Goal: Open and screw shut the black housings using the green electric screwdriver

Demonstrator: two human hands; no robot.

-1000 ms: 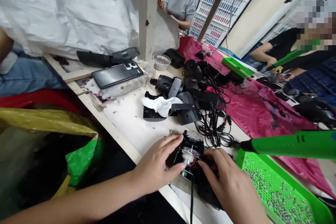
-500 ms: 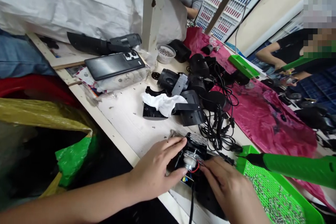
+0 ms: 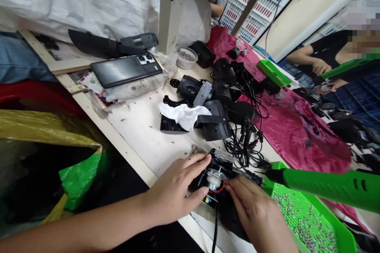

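Observation:
My left hand (image 3: pixel 175 187) is closed around the left side of an opened black plastic housing (image 3: pixel 223 159), thumb on the near side and fingers on the far side. Inside sits a round silvery motor (image 3: pixel 213 177) with a whitish band. A red wire (image 3: pixel 220 189) curves from it toward my right hand (image 3: pixel 258 205), whose thumb and fingertips pinch it; the wire's end is hidden. Below the motor, part of a circuit board (image 3: pixel 209 198) with yellow and blue components shows. A black cord (image 3: pixel 216 225) runs down from the housing. Another dark part lies partly under my right hand.
A green power screwdriver (image 3: pixel 323 187) extends in from the right, above a green basket (image 3: pixel 346 237) of small metal pieces. Beyond my hands lie black housings (image 3: pixel 215 120), tangled cables (image 3: pixel 245 146), white cloth (image 3: pixel 185 115) and a phone (image 3: pixel 124 70). Two people work across the table.
The view has shifted slightly. Both hands keep nearly the same grip on the housing and wire, and the screwdriver appears a little farther left.

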